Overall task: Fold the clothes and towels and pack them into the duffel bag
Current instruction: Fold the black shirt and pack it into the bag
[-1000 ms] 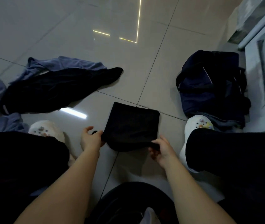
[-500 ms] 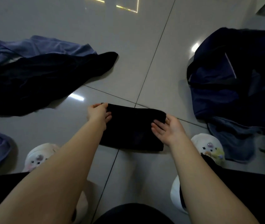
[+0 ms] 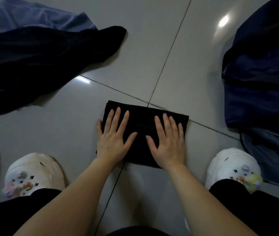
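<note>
A black cloth [image 3: 144, 123], folded into a small rectangle, lies flat on the tiled floor between my feet. My left hand [image 3: 114, 138] presses on its left half with straight, spread fingers. My right hand [image 3: 167, 140] presses on its right half the same way. The dark navy duffel bag [image 3: 261, 79] sits on the floor at the right, slumped. A loose black garment [image 3: 38, 65] lies at the upper left over a blue-grey garment [image 3: 38, 16].
My white clogs stand on either side of the cloth, the left clog [image 3: 35, 172] and the right clog [image 3: 232, 169]. A grey-blue fabric [image 3: 271, 159] lies under the bag's near end. The glossy floor tiles [image 3: 152, 48] stretch ahead.
My hands folded the black cloth in half away from me, let go of its edges and laid flat on top. The view has tilted down and moved closer.
</note>
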The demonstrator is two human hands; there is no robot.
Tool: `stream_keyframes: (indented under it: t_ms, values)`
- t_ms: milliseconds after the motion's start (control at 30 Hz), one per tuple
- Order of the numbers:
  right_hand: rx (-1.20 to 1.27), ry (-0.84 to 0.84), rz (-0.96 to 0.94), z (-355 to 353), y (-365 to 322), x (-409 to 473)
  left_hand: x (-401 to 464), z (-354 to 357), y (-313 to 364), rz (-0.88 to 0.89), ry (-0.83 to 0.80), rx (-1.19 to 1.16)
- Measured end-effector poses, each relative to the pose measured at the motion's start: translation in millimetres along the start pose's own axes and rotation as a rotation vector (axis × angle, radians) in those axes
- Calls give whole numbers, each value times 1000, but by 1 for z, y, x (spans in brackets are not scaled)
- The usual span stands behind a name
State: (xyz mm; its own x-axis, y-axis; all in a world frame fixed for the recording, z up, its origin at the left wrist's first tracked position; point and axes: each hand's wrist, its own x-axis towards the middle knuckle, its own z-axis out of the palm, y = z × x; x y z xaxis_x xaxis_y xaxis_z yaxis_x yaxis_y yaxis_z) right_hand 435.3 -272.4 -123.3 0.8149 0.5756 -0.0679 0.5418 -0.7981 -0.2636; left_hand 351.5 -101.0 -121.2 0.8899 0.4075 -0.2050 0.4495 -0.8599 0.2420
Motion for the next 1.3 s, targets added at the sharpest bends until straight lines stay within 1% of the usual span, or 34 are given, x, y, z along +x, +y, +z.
stream_keyframes:
  t_ms: [133,267,400,500,567,633,667,733,767,900,967,1000,1067,1133,1233,1300]
  values:
    - [-41,54,27,3,-2,3,1,7,5,-55,19,46]
    - [-67,30,30,1,0,3,3,5,4,-44,1,58]
    - [-66,-161,65,-12,-7,8,4,-2,7,-80,-94,44]
    - [-56,-392,52,-37,-8,21,6,-19,8,-118,-215,-16]
    - [-56,-484,49,-59,-11,30,6,-41,6,-124,-227,-48]
    - [-57,-449,34,-84,-17,34,1,-64,0,-117,-175,-104]
    - [-65,-419,20,-95,-20,34,-2,-75,-1,-123,-172,-181]
    - [-120,-397,-24,-117,-28,31,-2,-99,0,-142,-211,-340]
    - [-162,-411,-56,-128,-31,31,0,-110,3,-142,-214,-362]
    - [-317,-565,-171,-181,-35,36,5,-148,25,-65,-149,-392]
    - [-419,-635,-207,-218,-34,42,5,-166,49,-30,-140,-494]
    - [-476,-641,-216,-239,-33,46,5,-177,64,-6,-119,-567]
    - [-564,-608,-206,-281,-30,50,7,-203,99,61,-59,-722]
    - [-616,-574,-197,-318,-25,50,8,-232,134,156,-1,-818]
    - [-654,-536,-176,-369,-12,42,2,-263,170,304,47,-807]
    - [-674,-496,-178,-398,2,35,-2,-272,183,336,48,-757]
